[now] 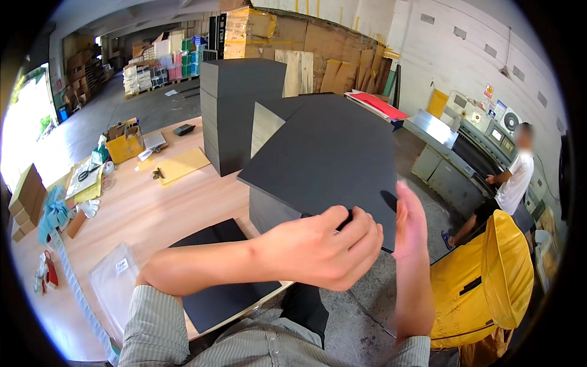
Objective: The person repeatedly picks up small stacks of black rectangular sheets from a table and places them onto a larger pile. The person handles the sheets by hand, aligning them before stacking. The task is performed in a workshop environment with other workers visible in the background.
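Note:
A large black sheet (333, 153) lies tilted toward me on top of a stack with grey sides (269, 211). My left hand (333, 248) reaches across its near edge with curled fingers, and a bit of black shows between them. Along the sheet's right edge stands my right hand (408, 220), fingers stretched upward and palm against the edge; its thumb is hidden. Behind rises a taller stack of black sheets (241, 82). Below my left forearm another black sheet (223, 300) lies flat at the table's front edge.
On the wooden table (147, 211) are a clear plastic sleeve (113, 275), a clipboard (183, 166), scissors (87, 174) and a yellow box (124, 142). A yellow bag (468, 293) stands close at my right. Beyond it, a person (516, 165) is at a large machine (483, 137).

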The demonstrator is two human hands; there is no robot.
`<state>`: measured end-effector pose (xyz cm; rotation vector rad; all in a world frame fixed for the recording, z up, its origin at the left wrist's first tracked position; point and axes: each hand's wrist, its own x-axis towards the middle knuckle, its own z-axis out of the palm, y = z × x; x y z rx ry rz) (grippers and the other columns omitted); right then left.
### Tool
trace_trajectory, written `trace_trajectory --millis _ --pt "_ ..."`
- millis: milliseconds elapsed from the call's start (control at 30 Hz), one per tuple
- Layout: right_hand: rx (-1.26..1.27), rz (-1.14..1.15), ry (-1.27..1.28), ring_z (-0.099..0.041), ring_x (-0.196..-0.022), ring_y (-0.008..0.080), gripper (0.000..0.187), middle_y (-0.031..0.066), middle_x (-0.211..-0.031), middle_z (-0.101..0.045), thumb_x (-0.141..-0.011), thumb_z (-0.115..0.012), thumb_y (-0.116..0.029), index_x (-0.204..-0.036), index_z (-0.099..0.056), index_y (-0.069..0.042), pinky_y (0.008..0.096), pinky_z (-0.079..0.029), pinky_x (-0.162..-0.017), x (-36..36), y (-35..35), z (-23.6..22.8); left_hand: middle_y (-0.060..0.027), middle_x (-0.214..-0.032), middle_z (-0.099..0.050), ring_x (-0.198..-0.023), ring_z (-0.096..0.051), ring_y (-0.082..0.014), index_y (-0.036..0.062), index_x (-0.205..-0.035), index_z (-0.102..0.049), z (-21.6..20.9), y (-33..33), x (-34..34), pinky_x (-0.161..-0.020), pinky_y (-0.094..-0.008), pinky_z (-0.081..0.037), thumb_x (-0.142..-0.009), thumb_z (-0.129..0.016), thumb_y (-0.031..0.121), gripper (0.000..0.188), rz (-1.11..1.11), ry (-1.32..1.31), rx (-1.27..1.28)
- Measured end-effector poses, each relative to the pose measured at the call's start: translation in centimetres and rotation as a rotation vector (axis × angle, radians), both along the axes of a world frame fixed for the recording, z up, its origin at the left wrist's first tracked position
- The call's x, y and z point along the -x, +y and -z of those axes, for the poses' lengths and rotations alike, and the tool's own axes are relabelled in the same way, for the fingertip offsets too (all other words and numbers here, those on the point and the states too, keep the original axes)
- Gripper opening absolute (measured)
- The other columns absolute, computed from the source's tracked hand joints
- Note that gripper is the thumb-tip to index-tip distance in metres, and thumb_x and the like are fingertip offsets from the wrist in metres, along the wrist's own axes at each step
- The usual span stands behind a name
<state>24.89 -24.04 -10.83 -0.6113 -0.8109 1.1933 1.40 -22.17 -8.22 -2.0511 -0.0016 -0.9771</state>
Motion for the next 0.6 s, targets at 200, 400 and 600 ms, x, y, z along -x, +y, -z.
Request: trace_trajectory --millis 200,400,600 --pt "-0.174 0.150 -0.304 -0.065 -0.117 0.0231 0.051 0.0150 -0.129 -0.067 -0.088 -0.061 0.004 -0.138 -0.055 0.007 0.0353 -0.048 -0.105 0.1 -2.0 -0.8 -0.0083 -0.110 -0.072 -0.104 -0.070 -0.0270 0.0048 -0.114 -0.072 -0.9 0.9 4.9 -0.090 -0.0403 -0.056 -0.087 -0.075 0.049 0.052 0.329 -0.131 0.572" --pt "-0.307 0.057 -0.467 -0.065 -0.122 0.0289 0.065 0.0223 -0.137 -0.063 -0.087 -0.062 0.001 -0.148 -0.044 0.013 0.0384 -0.046 -0.109 1.5 -4.6 4.3 -0.0125 -0.144 -0.057 -0.131 -0.054 -0.0196 0.0011 -0.152 -0.043 10.3 1.4 13.3 -0.107 -0.0349 -0.044 -0.108 -0.051 0.045 0.063 0.333 -0.709 1.797" --pt "-0.106 -0.295 -0.392 -0.064 -0.120 0.0270 0.067 0.0238 -0.132 -0.063 -0.081 -0.070 0.001 -0.141 -0.045 0.018 0.0368 -0.048 -0.105 7.3 -6.1 9.3 -0.0071 -0.138 -0.060 -0.121 -0.059 -0.0153 0.0008 -0.152 -0.042 19.8 -10.7 15.4 -0.103 -0.0299 -0.048 -0.108 -0.056 0.026 0.053 0.622 -1.355 2.079"
